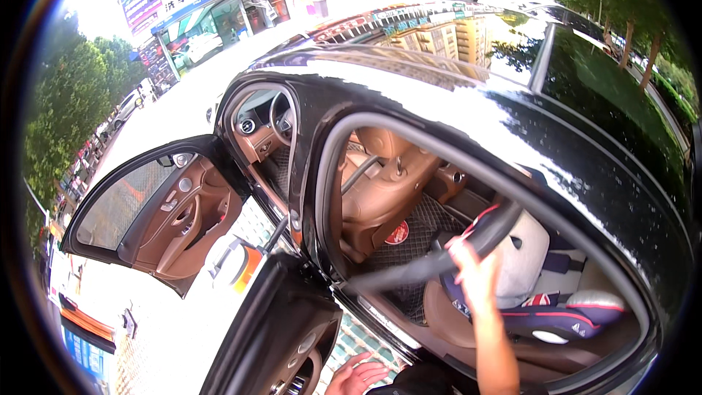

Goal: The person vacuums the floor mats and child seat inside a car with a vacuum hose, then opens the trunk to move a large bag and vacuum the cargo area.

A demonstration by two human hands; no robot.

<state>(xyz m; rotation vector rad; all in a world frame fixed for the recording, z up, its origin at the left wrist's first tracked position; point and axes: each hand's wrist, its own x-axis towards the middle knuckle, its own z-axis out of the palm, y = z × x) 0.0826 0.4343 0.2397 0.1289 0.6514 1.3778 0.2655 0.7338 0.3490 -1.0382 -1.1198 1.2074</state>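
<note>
My right hand [474, 263] reaches through the rear doorway of a black car, its fingers around a dark vacuum hose [433, 269] that looks blurred. The hose spans the opening in front of a child car seat [559, 321] with dark blue fabric and red piping. A light grey cushioned part [526, 258] of that seat stands behind my hand. My left hand [359, 376] is low in the view beside the open rear door [274, 323], fingers apart and holding nothing. Brown leather front seat [378, 197] and quilted floor mat [433, 225] show inside.
The front door [181, 214] also stands open at the left. Between the two doors is a white and orange machine [241, 269], partly overexposed. The grey-edged door frame [323, 197] surrounds the rear opening. Shopfronts and trees line the street beyond.
</note>
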